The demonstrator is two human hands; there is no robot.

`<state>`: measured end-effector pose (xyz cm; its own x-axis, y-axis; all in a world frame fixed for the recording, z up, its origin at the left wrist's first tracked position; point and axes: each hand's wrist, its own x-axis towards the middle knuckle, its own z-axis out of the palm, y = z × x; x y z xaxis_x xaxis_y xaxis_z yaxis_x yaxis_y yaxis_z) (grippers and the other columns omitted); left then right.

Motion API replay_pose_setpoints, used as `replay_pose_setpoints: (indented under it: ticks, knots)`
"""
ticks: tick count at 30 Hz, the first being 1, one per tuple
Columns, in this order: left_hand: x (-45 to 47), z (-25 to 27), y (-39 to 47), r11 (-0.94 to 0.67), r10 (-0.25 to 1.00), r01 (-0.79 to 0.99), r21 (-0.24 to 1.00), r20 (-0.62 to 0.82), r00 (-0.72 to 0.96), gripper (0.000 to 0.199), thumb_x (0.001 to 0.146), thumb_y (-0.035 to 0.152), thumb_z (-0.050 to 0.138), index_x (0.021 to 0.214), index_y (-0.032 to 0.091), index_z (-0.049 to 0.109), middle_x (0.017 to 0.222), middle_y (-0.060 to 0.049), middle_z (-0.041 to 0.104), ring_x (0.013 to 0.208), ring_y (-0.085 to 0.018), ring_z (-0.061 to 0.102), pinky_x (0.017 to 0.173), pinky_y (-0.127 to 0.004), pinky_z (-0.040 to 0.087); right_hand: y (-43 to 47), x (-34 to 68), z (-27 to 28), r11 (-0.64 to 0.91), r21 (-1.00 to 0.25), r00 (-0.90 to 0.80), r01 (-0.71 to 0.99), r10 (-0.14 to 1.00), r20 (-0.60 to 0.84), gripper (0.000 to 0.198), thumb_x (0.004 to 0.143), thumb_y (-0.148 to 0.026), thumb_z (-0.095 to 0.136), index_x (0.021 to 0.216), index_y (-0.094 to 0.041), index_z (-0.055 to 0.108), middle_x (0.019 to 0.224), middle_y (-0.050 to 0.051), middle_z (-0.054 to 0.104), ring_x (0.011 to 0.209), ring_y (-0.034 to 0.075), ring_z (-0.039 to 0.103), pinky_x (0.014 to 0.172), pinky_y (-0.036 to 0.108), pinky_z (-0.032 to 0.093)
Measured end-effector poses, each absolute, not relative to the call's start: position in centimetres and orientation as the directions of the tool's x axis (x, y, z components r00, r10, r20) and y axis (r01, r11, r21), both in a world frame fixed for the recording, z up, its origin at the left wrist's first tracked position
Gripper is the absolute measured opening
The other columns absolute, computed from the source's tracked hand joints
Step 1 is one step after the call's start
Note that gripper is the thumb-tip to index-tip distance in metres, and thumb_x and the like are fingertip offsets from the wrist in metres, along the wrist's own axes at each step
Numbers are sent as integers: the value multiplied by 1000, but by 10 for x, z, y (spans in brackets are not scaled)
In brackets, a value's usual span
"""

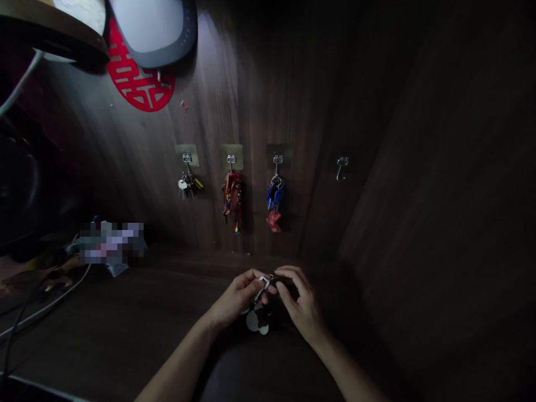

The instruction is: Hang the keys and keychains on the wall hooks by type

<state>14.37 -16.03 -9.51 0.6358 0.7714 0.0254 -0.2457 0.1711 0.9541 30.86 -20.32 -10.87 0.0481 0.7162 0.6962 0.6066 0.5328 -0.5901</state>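
My left hand (243, 291) is closed on a bunch of keys (263, 282), with a bright metal piece showing by the thumb. Fingers of my right hand (300, 301) pinch a small dark part of the same bunch close to its ring. A pale, rounded, mouse-head-shaped pendant (253, 321) hangs below the left hand. Both hands are held over the dark wooden surface, nearly touching each other. Shadow hides the exact shape of the piece between the right fingertips.
On the wooden back panel hang a key bunch (187, 184), a beaded strap bundle (233, 198) and blue keys with a red tag (275, 198). A bare hook (341, 167) is at the right. A lamp (153, 28), red paper cutout (138, 84) and white cable (54, 301) are left.
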Motion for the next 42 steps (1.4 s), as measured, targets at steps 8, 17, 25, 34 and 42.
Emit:
replay_pose_setpoints:
  ticks: [8, 17, 25, 34, 42]
  knots:
    - [145, -97, -163, 165, 739, -179, 970, -1, 674, 34, 75, 47, 64, 83, 14, 59, 76, -3, 65, 60, -10, 55, 59, -20, 40, -203, 308, -108, 567, -477, -8, 671, 649, 761, 10, 86, -22, 51, 83, -23, 60, 91, 6, 60, 90, 20, 58, 79, 35, 48]
    - [145, -94, -165, -85, 813, -123, 989, 140, 565, 32, 76, 39, 65, 100, 19, 60, 85, -2, 63, 74, -14, 56, 68, -23, 43, -206, 310, -104, 559, -535, 51, 634, 660, 750, 11, 86, -21, 48, 81, -22, 57, 89, 5, 60, 89, 19, 57, 79, 34, 47]
    - [146, -92, -168, -422, 796, -42, 906, 392, 461, 15, 80, 34, 60, 81, 19, 65, 97, -7, 62, 96, -21, 55, 89, -30, 40, -207, 305, -107, 586, -539, 4, 605, 674, 739, 9, 87, -20, 48, 82, -23, 55, 88, 5, 59, 88, 19, 57, 78, 33, 47]
    - [137, -89, -160, -87, 908, -203, 975, 161, 386, 25, 71, 40, 67, 67, 16, 59, 96, -5, 62, 76, -15, 54, 67, -22, 41, -208, 304, -104, 582, -571, 27, 579, 687, 726, 12, 89, -22, 44, 89, -23, 56, 88, 5, 60, 88, 20, 58, 76, 32, 48]
    - [117, -73, -134, -99, 992, -498, 862, 127, 22, 30, 58, 35, 78, 77, 16, 66, 85, -3, 68, 69, -10, 58, 64, -20, 42, -208, 310, -102, 607, -497, 14, 620, 625, 781, 17, 90, -22, 42, 91, -22, 59, 87, 6, 61, 85, 19, 60, 75, 31, 50]
